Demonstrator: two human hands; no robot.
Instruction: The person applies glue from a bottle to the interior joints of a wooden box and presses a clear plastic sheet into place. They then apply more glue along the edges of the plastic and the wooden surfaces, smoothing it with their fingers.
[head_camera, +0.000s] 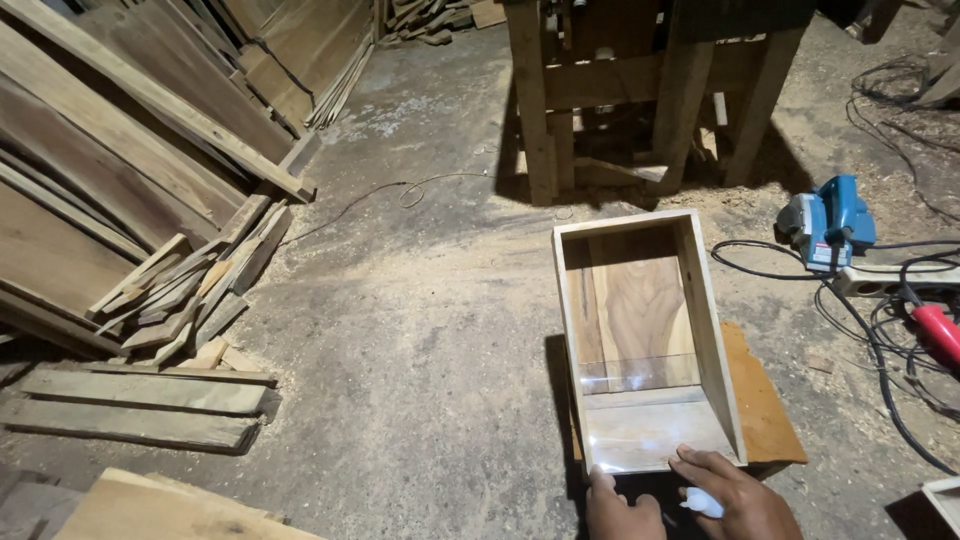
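A person's two hands meet at the near edge of an open wooden box (645, 335) standing on a dusty workshop floor (420, 330); the left hand (622, 508), fingers curled, presses its knuckles against the box's lower rim, touching the clear sheet (655, 430) that lies across the box's near end; whether it grips anything cannot be told, as the frame cuts off its palm. The right hand (735, 495) lies half closed just beside it, fingertips resting on the box's bottom right corner; a small white object (703, 503) shows between thumb and fingers, too small to identify.

The box sits near the middle of the view, slightly right, on a flat orange-brown board (765, 405) that juts out at its right side; its pale rim frames a darker, grained inner panel.

To the right, well apart from the hands, a blue electric planer (828, 222) with a small red-and-white label on its near end rests on the floor among black cables (880, 350); a white power strip (885, 280) lies beside it; a red-handled tool (938, 330) lies at the frame's right edge. Stacked planks (120, 190) lean along the left; the legs of a wooden workbench (640, 100) stand behind the box.
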